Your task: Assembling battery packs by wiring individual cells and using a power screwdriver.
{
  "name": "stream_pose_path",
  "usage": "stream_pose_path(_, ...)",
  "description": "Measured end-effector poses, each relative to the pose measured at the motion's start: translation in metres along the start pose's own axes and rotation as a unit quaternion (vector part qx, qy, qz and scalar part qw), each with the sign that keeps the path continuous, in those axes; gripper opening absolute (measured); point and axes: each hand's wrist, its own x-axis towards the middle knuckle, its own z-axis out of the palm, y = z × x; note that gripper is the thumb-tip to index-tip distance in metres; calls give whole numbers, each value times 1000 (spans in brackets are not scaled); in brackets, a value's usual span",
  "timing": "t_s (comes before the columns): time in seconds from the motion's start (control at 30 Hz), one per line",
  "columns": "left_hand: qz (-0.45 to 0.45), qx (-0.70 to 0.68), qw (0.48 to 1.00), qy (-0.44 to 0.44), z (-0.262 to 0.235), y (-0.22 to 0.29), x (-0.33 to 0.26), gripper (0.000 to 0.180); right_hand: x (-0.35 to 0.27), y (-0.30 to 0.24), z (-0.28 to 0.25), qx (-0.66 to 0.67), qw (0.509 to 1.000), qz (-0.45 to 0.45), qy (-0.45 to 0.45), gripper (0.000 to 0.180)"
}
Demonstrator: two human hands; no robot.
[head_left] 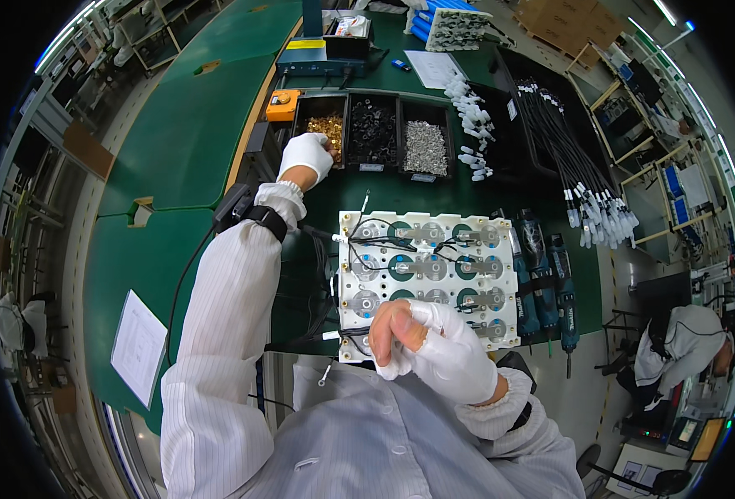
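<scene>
My left hand (307, 158), in a white glove with bare fingertips, reaches over the near edge of a black bin (299, 116) of small brass-coloured parts (326, 129). Its fingers are curled together at the parts; what is between them is hidden. My right hand (434, 337), gloved the same way, is closed above the near edge of a white rectangular fixture (344, 287). Anything inside its curled fingers cannot be made out. On the fixture sit rows of round clear and green pieces (435, 267) with black cables (384, 242) running across. Cable ends with ring terminals (324, 381) stick out.
Adjoining bins hold black parts (373, 133) and silver parts (426, 148). Several power screwdrivers (540, 274) lie right of the fixture. White-tipped black cables (575, 166) fill a dark crate at right. An orange box (283, 105) stands left of the bins; paper (139, 348) lies at left.
</scene>
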Motion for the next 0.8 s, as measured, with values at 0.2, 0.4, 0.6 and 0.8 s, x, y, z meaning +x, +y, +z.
stream_pose_path(0.2,-31,-91,995,25,-12,13,-10,17,15,20,3,-473,844,-238,88,22)
stream_pose_path(0.4,-42,-290,956,13,-49,22,-55,15,27,26,9,-730,652,-200,49,25)
stream_pose_path(0.6,-49,-397,916,-24,-117,48,-145,19,27,24,22,-773,605,-192,0,15)
stream_pose_path(0.8,-108,-411,904,-57,-132,50,-236,21,21,14,39,-828,531,-176,-42,6)
